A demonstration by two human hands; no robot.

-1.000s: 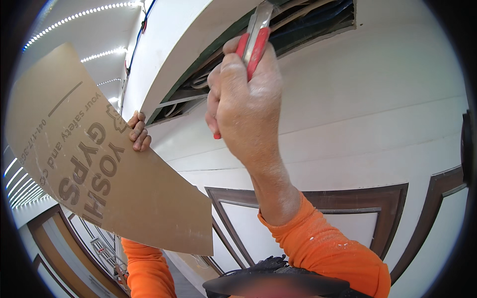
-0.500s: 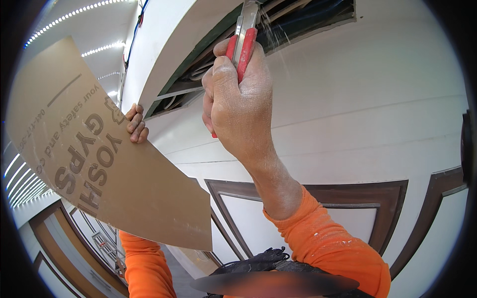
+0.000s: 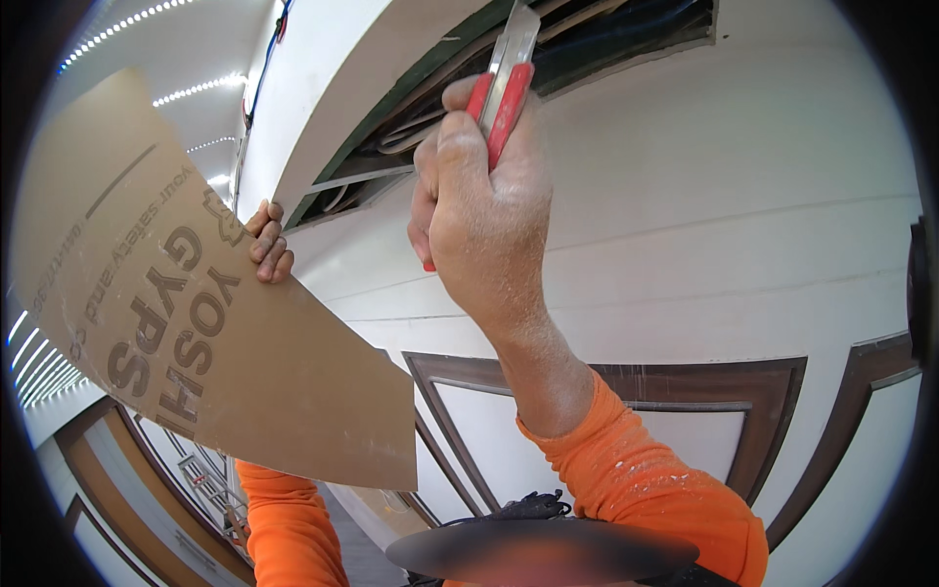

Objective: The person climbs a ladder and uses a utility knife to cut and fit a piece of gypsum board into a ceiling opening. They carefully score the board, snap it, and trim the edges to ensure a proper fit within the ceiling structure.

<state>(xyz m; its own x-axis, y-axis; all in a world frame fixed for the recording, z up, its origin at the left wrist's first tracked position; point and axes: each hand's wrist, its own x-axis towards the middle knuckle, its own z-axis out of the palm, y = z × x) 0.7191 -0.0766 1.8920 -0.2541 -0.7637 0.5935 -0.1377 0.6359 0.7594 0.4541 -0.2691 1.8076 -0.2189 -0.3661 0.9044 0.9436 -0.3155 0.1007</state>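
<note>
The red-handled utility knife point(image 3: 508, 112) runs through the right hand point(image 3: 489, 205), fingers curled tightly around its grip, metal end pointing up before a dark cut-out point(image 3: 636, 49). The left hand point(image 3: 271, 245) hooks its fingers over the brown gypsum board point(image 3: 303, 391) at its upper edge.

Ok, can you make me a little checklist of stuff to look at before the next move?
1. Left hand holding the brown board: ok, fingers are curled over its edge.
2. Right hand gripping the red-handled knife: ok, it is wrapped around the handle.
3. Hands covered: not ok, both are bare.
4. Knife tip clear of the cables inside the opening: cannot tell, this view doesn't show the depth.
5. Right sleeve clean: not ok, it is speckled white.
</note>
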